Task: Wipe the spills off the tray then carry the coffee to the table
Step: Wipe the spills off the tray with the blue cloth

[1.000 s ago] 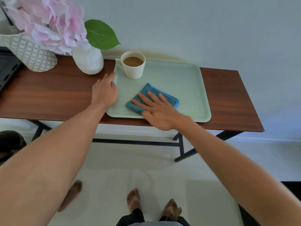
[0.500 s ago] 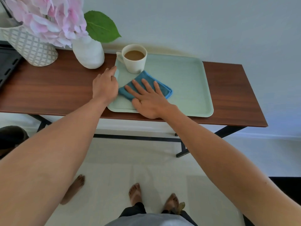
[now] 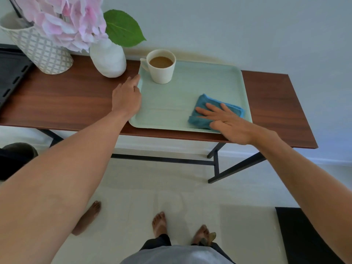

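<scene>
Wipe step underway. Right hand (image 3: 229, 123) is flat, fingers spread, pressing the blue cloth (image 3: 203, 111) at the tray's (image 3: 190, 88) 4 o'clock corner; no closed grip, just palm pressure. Left hand (image 3: 126, 98) braces the tray's 9 o'clock rim, fingers loosely extended, holding nothing. Coffee cup (image 3: 162, 68) sits full at the tray's 11 o'clock corner on the table (image 3: 57, 103). No spills visible on the bare tray. Probably nearly wiped; carrying the coffee is not yet done.

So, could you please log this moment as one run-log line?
phase: wiping | right hand: flat on blue cloth, tray near-right corner | left hand: steadying tray's left edge | coffee cup: far-left, untouched
</scene>
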Demonstrator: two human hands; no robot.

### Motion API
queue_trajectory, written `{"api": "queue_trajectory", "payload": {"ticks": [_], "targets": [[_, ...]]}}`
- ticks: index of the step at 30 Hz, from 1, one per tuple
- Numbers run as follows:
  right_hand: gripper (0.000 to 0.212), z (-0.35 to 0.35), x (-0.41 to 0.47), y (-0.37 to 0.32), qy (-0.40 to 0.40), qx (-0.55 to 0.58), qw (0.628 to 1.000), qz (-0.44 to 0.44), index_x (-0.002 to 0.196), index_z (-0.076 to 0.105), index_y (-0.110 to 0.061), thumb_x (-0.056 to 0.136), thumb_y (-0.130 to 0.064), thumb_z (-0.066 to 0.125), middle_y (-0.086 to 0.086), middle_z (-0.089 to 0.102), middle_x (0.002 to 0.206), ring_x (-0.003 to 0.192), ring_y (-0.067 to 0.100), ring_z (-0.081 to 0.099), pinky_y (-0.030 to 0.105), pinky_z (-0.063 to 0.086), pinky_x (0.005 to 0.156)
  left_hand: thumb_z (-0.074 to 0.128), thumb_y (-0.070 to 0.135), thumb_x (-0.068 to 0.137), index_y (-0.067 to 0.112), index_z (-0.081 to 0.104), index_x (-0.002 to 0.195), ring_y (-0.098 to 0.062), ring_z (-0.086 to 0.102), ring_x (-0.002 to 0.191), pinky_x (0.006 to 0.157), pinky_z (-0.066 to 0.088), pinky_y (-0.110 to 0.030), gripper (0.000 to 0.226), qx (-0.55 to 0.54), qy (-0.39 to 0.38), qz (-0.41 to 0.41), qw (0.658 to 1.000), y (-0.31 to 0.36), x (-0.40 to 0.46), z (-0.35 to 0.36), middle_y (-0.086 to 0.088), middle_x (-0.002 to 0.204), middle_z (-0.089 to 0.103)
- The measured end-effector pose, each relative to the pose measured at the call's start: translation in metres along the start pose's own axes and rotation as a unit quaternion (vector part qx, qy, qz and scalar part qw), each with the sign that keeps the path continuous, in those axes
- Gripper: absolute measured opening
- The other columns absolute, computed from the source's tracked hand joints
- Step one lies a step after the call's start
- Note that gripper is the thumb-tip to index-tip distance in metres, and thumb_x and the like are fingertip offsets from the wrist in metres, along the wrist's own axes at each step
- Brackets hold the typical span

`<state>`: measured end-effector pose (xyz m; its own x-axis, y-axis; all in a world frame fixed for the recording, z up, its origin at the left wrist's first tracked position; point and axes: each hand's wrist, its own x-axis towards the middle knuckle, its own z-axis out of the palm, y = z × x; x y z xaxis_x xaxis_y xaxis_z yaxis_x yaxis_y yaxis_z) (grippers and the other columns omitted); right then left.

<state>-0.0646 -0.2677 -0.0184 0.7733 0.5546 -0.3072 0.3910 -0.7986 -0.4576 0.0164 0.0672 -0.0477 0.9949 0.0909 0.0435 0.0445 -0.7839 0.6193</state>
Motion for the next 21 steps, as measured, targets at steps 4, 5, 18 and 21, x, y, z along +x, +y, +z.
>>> {"api": "queue_trajectory", "payload": {"ticks": [4,5,18,21], "targets": [[0.055,0.003,0.011,0.017,0.057,-0.092,0.989,0.100,0.158,-0.002,-0.054,0.105,-0.045,0.010,-0.015,-0.007,0.171,0.157,0.013,-0.015,0.044,-0.017,0.124,0.027,0.013,0.105,0.025,0.041,0.158,-0.026,0.030,0.155,0.126,0.022,-0.043,0.056,0.004,-0.004,-0.009,1.000,-0.002,-0.001,0.000,-0.008,0.166,0.036],[0.057,0.004,0.023,0.013,0.073,-0.103,0.983,0.131,0.160,-0.004,-0.049,0.105,-0.046,0.010,-0.010,-0.009,0.172,0.157,0.017,-0.016,0.047,-0.018,0.124,0.027,0.013,0.105,0.025,0.041,0.158,-0.026,0.029,0.155,0.127,0.022,-0.043,0.056,0.005,-0.005,-0.008,1.000,-0.002,-0.001,0.000,-0.008,0.166,0.035],[0.070,0.048,0.125,-0.114,0.066,-0.075,0.988,0.118,0.163,-0.010,-0.032,0.098,-0.050,0.010,0.004,-0.020,0.171,0.154,0.030,-0.025,0.059,-0.022,0.118,0.017,0.043,0.106,0.019,0.061,0.133,-0.035,0.049,0.135,0.114,0.031,-0.047,0.057,-0.049,-0.034,-0.063,0.996,0.007,0.003,-0.001,-0.013,0.142,0.060],[0.067,0.050,0.133,-0.126,0.054,-0.089,0.993,0.062,0.163,-0.005,-0.037,0.099,-0.048,0.011,-0.002,-0.014,0.172,0.156,0.026,-0.022,0.057,-0.022,0.119,0.024,0.055,0.099,0.023,0.063,0.083,-0.031,0.058,0.114,0.102,0.037,-0.045,0.053,-0.123,-0.027,-0.092,0.988,0.008,0.003,-0.004,0.001,0.098,0.072]]}}
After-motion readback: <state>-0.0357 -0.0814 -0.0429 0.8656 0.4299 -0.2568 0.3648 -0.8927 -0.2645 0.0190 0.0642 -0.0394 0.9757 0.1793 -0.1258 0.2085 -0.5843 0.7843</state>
